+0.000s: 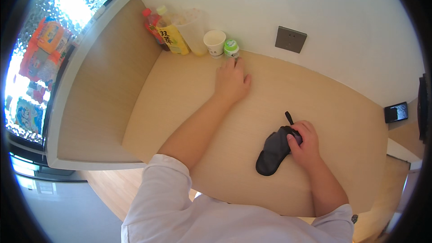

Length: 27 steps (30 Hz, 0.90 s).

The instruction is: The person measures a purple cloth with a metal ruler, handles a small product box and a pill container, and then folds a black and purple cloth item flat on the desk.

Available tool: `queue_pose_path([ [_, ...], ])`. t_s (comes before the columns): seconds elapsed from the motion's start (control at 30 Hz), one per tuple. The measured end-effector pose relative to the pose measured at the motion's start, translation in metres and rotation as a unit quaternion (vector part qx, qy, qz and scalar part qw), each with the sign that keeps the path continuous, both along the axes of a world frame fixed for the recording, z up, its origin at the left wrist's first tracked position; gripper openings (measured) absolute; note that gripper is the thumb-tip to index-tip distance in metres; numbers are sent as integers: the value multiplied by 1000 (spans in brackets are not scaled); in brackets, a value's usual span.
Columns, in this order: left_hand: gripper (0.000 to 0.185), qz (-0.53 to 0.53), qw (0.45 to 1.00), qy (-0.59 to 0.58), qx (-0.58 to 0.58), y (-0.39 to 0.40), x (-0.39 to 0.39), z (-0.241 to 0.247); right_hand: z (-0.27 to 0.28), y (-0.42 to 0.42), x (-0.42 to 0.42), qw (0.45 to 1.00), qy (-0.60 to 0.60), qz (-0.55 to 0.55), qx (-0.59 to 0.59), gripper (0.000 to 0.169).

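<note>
A black fabric item, perhaps an eye mask or a soft pouch (272, 152), lies on the light wood tabletop (256, 108), a short black strap sticking out at its upper end. My right hand (305, 143) grips that upper end, thumb on top. Further back, my left hand (233, 77) rests palm down on the wood, fingertips close to a small jar with a green lid (231, 49); whether they touch it cannot be told. A white paper cup (215, 43) stands just left of the jar.
Left of the cup stand a translucent plastic pitcher (194, 30), a yellow drink bottle (172, 37) and a red-capped bottle (153, 27). A wood side panel (104, 84) bounds the left. A socket (290, 39) is on the back wall, and a dark-screened device (396, 112) is at right.
</note>
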<state>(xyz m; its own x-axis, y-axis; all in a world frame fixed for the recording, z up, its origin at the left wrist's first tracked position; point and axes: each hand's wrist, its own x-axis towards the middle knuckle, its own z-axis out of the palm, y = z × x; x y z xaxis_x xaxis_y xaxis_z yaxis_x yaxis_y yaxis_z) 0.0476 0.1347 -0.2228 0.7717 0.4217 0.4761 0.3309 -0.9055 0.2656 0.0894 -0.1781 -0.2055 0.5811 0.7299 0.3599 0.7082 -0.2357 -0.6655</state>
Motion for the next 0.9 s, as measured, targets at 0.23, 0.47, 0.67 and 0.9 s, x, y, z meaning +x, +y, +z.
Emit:
queue_pose_path([
  [0.23, 54, 29, 999, 22, 7, 6, -3, 4, -2, 0, 0, 1000, 9, -1, -4, 20],
  [0.47, 58, 13, 1000, 13, 2, 9, -4, 1, 1, 2, -3, 1000, 9, 0, -1, 21],
  [0.67, 60, -7, 1000, 6, -21, 9, -5, 2, 0, 0, -2, 1000, -2, -2, 0, 21],
  [0.9, 63, 33, 998, 50, -33, 4, -4, 7, -2, -1, 2, 1000, 10, 11, -16, 20],
])
